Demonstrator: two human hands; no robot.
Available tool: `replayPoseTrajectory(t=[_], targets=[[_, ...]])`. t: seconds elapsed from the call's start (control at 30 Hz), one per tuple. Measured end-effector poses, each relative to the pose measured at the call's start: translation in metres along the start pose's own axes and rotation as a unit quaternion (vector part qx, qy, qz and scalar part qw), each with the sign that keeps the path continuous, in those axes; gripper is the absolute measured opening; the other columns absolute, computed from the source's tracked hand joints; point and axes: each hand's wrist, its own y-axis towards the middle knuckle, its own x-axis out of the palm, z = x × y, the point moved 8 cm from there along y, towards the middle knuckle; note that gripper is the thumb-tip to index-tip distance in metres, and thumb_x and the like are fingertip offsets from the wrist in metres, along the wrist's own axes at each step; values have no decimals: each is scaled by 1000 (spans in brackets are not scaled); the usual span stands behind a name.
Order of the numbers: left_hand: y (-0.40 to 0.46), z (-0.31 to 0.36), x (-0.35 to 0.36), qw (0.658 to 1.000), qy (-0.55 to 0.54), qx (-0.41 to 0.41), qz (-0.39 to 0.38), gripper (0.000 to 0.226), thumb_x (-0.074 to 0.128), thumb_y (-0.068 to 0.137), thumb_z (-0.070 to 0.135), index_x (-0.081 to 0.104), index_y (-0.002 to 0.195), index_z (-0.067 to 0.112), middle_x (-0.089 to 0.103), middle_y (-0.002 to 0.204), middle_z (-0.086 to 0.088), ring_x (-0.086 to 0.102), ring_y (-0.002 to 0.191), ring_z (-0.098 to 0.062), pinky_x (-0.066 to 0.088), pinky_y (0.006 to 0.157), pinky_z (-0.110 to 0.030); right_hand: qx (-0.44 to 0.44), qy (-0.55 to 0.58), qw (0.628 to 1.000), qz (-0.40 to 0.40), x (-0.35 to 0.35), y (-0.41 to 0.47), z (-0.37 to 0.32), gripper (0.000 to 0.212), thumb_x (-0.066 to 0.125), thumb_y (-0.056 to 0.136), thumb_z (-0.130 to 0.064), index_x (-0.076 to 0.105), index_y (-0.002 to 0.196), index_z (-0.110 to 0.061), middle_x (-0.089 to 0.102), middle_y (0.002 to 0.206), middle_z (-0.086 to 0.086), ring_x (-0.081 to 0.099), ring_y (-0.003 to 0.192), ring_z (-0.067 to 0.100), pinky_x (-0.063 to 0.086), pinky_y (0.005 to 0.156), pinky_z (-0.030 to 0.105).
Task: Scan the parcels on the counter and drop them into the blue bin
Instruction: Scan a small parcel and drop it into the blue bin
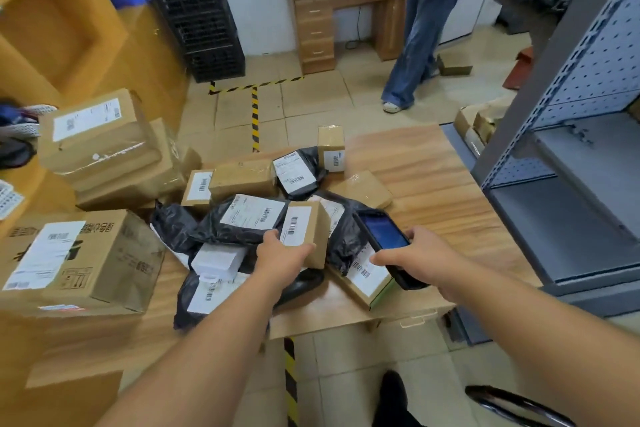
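Head view: both bare forearms reach forward and down from the near edge of the desk (433,184), over a pile of parcels at its middle. Left hand (282,258) is extended, thumb on the top left of a small brown box (306,230) and fingers curled round its near lower edge; the box is gripped and tilted up, its barcode label facing the camera. It rests against a black poly mailer (242,222) just to its left. Right hand (420,255) grips a black handheld scanner (382,239) from the side, fingers wrapped under the body, lit blue screen upward, nose angled toward the held box. The scanner sits just right of the box, above a flat labelled carton (367,276) near the desk's front edge. Larger cartons (100,146) are stacked along the left edge.
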Motion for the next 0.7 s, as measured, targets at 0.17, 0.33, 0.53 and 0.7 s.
replayPoseTrajectory(t=[0.17,0.33,0.53,0.7], targets=[[8,3,13,998,22,-42,49,97,81,81,44,26,158,20,37,150,-11,51,126,-35,51,103,-49,-6,-19,999,-36,-21,26,-10,64,94,73,-35,54,119,-18,66,106,2,66,92,18,51,67,32],[21,-6,23,994,39,-73,69,108,83,78,47,20,160,17,31,155,-15,45,135,-39,45,109,-50,1,-33,998,-50,-30,44,-12,64,95,72,-35,54,118,-18,68,108,4,67,93,19,51,66,32],[38,-20,32,991,56,-104,70,122,87,73,52,14,162,11,31,158,-16,44,137,-39,45,110,-53,11,-44,998,-49,-31,57,-14,69,96,69,-37,54,119,-18,68,111,6,68,98,23,53,70,34],[49,-24,30,991,42,-99,78,103,90,70,47,33,146,9,47,140,-13,52,124,-36,53,101,-52,14,-51,998,-42,-30,64,-21,56,96,70,-33,56,106,-20,70,107,6,69,96,23,56,79,38]])
